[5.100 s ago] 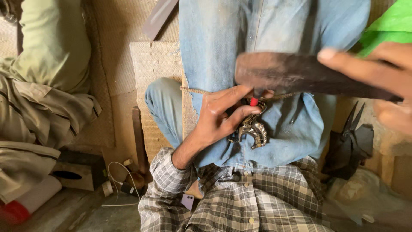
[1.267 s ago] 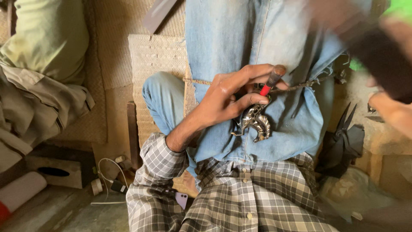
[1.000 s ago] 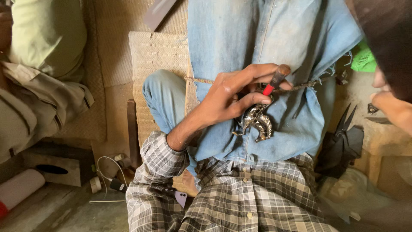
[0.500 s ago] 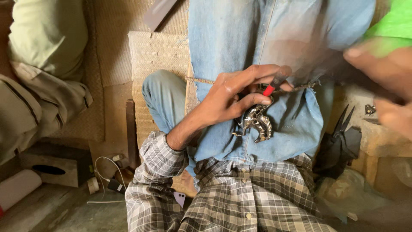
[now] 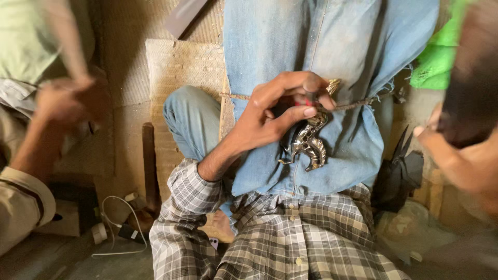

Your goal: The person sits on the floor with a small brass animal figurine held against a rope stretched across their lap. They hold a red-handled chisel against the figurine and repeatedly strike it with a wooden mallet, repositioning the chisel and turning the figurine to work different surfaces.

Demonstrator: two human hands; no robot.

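Observation:
My left hand [image 5: 277, 109] is shut on a small tool with a red band [image 5: 301, 102], its tip pressed onto a shiny curved metal ornament [image 5: 307, 146]. The ornament lies on blue denim cloth [image 5: 316, 46] stretched over my lap, next to a thin cord [image 5: 358, 105] running across the cloth. My right hand [image 5: 461, 161] is blurred at the right edge, raised away from the ornament. It grips a dark, heavy hammer-like bar [image 5: 474, 96].
Another person's blurred arm [image 5: 57, 103] and beige sleeve [image 5: 23, 205] are at the left. A woven mat [image 5: 176, 67] lies behind my knee. A white cable with a plug [image 5: 111, 233] is on the floor. A black pointed tool [image 5: 399, 173] and green cloth [image 5: 438, 57] are at the right.
My right hand with the dark bar has swung up and down at the right and now sits lower and blurred. Another person's arm has come into view at the left. My left hand keeps its grip.

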